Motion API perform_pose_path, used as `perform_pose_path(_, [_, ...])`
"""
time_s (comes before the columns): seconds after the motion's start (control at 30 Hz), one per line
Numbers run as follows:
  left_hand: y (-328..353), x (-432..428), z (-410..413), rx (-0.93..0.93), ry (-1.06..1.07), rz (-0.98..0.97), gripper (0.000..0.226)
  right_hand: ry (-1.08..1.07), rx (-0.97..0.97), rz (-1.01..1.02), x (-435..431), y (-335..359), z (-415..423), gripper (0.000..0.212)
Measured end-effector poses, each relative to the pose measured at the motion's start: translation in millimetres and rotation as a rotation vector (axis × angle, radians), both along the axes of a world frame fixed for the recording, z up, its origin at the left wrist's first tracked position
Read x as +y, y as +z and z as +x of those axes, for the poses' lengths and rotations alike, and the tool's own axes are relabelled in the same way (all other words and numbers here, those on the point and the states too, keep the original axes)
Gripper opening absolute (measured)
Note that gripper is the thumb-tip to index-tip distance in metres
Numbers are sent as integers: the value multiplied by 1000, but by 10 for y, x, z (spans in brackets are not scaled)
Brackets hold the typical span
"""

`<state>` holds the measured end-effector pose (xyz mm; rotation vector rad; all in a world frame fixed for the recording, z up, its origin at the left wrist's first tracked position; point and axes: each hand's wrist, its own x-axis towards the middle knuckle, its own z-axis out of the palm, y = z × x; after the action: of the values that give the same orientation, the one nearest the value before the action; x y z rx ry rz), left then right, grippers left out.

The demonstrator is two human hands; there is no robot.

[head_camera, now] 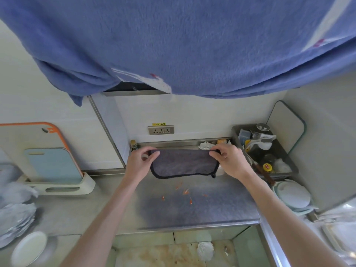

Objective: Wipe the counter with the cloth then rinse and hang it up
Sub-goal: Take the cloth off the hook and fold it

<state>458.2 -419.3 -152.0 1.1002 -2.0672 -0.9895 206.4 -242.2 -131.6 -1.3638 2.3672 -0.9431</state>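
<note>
A kitchen: steel counter (192, 212), cutting boards (52, 162) in a rack, stacked plates (15, 218), condiment tray (285, 166).

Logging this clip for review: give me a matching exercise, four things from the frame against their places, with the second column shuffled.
Things:
1 cloth
2 orange scraps
3 blue cutting board
4 yellow-lidded jar

Places:
A in the tray at right
B pinched by the left hand and right hand
C on the counter
D upright in the rack at left

Pairs: 1-B, 2-C, 3-D, 4-A
</note>
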Motion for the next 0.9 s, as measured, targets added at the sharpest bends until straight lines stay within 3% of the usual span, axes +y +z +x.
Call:
perform_pose_path(0.13, [70, -28, 20, 40, 43, 111, 12, 92, 37, -74, -64, 65, -27, 24])
perform_pose_path(0.27, [156, -50, 8, 102, 31, 202, 15, 83, -251, -103, -125, 162, -31, 34])
perform_pose_path(0.4, [260, -37, -45, 223, 116, 248, 14, 49, -361, -184, -194, 237, 31, 38])
perform_pose_path(0.5, [266, -66, -44, 400, 192, 552, 28, 2, -484, -213, -226, 258, 31, 32])
perform_pose_path(0.6, [244, -83, 27, 575, 91, 1039, 50, 7, -723, -214, -219, 241, -24, 29])
perform_pose_path(0.63, [221, -71, 46, 606, 66, 1123, 52, 21, -829, -215, -215, 230, -44, 31])
perform_pose_path(0.73, [125, 1, 56, 633, 31, 1149, 45, 44, -988, -225, -210, 210, -52, 27])
perform_pose_path(0.9, [-3, 182, -96, 543, 60, 974, 36, -175, -741, -258, -315, -38, 45, 12])
